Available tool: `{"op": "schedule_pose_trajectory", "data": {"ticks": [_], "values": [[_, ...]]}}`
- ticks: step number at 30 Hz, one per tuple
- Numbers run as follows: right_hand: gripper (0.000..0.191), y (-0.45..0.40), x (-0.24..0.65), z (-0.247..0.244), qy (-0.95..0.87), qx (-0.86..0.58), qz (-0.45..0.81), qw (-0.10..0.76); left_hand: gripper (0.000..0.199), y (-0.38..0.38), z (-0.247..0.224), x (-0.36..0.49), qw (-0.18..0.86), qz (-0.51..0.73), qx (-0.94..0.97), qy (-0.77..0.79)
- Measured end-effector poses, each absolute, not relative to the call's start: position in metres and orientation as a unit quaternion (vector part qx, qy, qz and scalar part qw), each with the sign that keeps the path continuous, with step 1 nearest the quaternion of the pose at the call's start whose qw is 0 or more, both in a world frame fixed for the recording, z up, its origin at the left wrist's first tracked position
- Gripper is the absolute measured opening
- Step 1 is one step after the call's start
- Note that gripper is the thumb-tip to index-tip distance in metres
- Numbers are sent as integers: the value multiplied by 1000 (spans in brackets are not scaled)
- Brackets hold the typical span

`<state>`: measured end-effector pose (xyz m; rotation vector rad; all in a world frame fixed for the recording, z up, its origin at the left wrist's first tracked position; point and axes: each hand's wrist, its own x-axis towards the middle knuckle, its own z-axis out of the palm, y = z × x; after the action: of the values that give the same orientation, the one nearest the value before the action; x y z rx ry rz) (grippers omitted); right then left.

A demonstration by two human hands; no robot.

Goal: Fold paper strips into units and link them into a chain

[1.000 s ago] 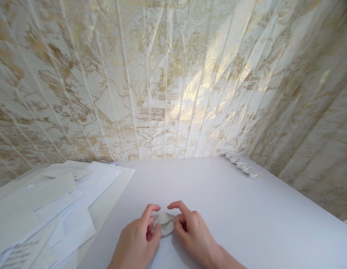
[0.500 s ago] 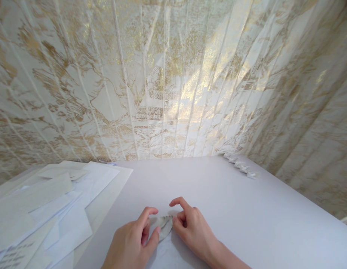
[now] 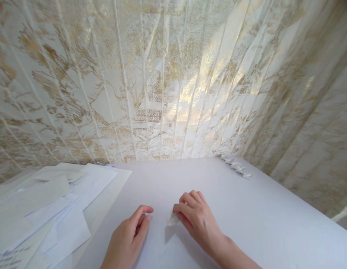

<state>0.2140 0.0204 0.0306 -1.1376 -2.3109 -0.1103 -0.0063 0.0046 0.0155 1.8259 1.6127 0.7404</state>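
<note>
Compared with the frame half a second earlier, the small folded piece of pale grey-white paper [image 3: 172,219] has come away from the left hand [image 3: 128,235] and turned on end in the right hand [image 3: 203,220]. Nearest, the left hand has its fingers loosely curled, the tips of thumb and forefinger just apart, low over the smooth white worktop [image 3: 252,224]. Just right of it, the right hand is pinched on the folded piece, which juts out left of its fingertips in the near middle of the worktop and throws a shadow there. Along the worktop's left side spreads a loose pile of white and cream paper sheets [image 3: 61,203]; a sheet with rows of dark marks [image 3: 15,251] lies at its near end. By the far right corner, a slanting row of small pointed white folded-paper shapes [image 3: 235,165] follows the right edge. Behind the far edge hangs pleated white fabric with gold-brown printed scenery [image 3: 151,93].
</note>
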Motion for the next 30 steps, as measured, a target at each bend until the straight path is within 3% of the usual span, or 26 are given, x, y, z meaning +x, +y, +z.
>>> {"op": "schedule_pose_trajectory", "data": {"ticks": [7,12,19,23,30], "values": [[24,44,420,40,-758,-573,-178,256,34,7,6,-6,299,279,684,604],[27,55,528,21,-671,-673,-206,233,38,9,3,-2,289,258,684,618],[15,85,567,-12,-636,-730,-186,168,42,13,-1,-8,319,222,690,611],[29,98,576,-18,-645,-732,-171,140,45,14,-5,-11,343,212,683,609],[28,103,578,-23,-653,-725,-148,162,45,13,-6,-10,339,207,686,610]]}}
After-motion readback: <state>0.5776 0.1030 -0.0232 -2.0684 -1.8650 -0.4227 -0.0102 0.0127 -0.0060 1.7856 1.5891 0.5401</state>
